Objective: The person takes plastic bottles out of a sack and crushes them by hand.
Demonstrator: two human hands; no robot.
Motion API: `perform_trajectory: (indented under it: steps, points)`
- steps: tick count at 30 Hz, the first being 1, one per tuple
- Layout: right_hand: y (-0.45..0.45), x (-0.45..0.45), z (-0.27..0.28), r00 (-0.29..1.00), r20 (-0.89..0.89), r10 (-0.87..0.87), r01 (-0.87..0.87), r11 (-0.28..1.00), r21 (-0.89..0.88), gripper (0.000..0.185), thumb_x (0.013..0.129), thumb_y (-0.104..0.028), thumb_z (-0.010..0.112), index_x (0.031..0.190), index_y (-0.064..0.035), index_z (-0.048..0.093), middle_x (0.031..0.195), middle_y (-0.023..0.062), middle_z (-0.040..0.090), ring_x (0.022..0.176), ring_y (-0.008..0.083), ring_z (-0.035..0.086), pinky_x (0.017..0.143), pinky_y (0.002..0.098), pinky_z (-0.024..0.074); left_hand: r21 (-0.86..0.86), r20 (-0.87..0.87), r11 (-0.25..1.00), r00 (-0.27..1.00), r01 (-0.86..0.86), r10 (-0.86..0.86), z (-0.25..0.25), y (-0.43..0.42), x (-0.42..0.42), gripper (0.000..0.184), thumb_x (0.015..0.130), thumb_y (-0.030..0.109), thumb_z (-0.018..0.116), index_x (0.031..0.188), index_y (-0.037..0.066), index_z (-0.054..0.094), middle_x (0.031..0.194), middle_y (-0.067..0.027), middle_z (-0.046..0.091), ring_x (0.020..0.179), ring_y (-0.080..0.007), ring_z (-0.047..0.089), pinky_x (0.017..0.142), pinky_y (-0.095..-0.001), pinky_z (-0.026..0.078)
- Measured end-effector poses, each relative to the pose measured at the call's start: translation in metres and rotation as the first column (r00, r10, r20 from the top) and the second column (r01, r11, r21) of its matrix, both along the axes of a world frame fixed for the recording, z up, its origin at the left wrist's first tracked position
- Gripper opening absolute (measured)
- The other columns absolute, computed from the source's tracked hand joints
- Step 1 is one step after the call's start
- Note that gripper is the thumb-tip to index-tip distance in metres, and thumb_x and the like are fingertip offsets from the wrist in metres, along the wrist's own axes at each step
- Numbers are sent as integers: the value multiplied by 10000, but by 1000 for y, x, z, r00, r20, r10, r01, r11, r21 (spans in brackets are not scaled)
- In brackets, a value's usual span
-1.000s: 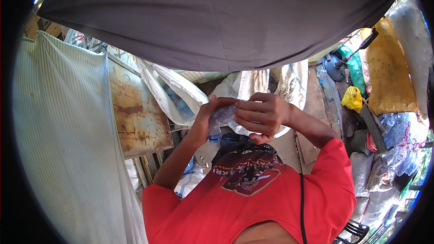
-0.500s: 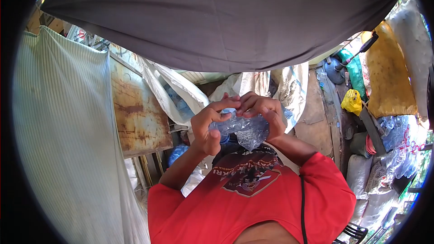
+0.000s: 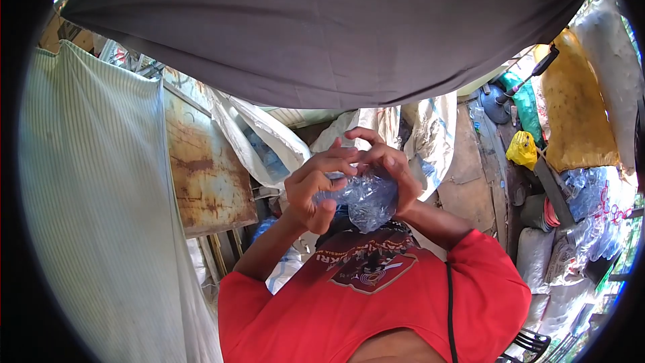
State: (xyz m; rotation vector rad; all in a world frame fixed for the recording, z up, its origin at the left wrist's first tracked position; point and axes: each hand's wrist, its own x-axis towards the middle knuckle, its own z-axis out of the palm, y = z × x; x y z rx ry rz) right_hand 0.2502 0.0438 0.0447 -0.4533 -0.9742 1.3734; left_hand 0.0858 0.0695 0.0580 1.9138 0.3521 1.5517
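Head view. Crumpled plastic bottle (image 3: pixel 369 203), clear, held up in front of the chest between both hands. Left hand (image 3: pixel 312 188): fingers curled round its left end. Right hand (image 3: pixel 396 178): fingers bent over its top, palm against its right side. The hands hide part of the bottle.

Obstructions: dark cloth (image 3: pixel 336 33) sags across the top, covering the background there. Striped curtain (image 3: pixel 101 202) hangs at far left, overlapping the edge of a rusty metal sheet (image 3: pixel 205 168). The sheet stands well apart from the bottle.

Surroundings: white sack (image 3: pixel 435 134) beyond the right hand; another open sack (image 3: pixel 269 138) beyond the left, with clear bluish plastic inside. To the right, a yellow bag (image 3: pixel 523 150) lies near a stained yellow-brown slab (image 3: pixel 579 104); below the slab, a heap of clear plastic (image 3: pixel 591 212). Part of a black chair (image 3: pixel 527 344) shows at lower right. Red shirt (image 3: pixel 376 302) fills the lower middle.
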Motion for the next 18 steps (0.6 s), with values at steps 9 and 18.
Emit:
perform_trajectory:
  steps: [9,18]
  points:
    - [-16,17,23,957,184,225,-249,962,116,370,884,-230,488,873,83,685,864,197,678,822,285,638,783,358,469,213,-25,970,993,120,-117,12,-27,-11,388,930,346,555,721,20,532,939,-189,692,1010,-388,665,1016,-555,442]
    - [-43,1,7,944,-102,314,-301,945,129,449,928,-251,389,684,36,633,730,173,633,668,247,531,651,358,418,337,-22,884,942,323,-335,6,-36,-1,230,953,236,526,808,59,507,910,-148,689,891,-336,687,778,-491,591]
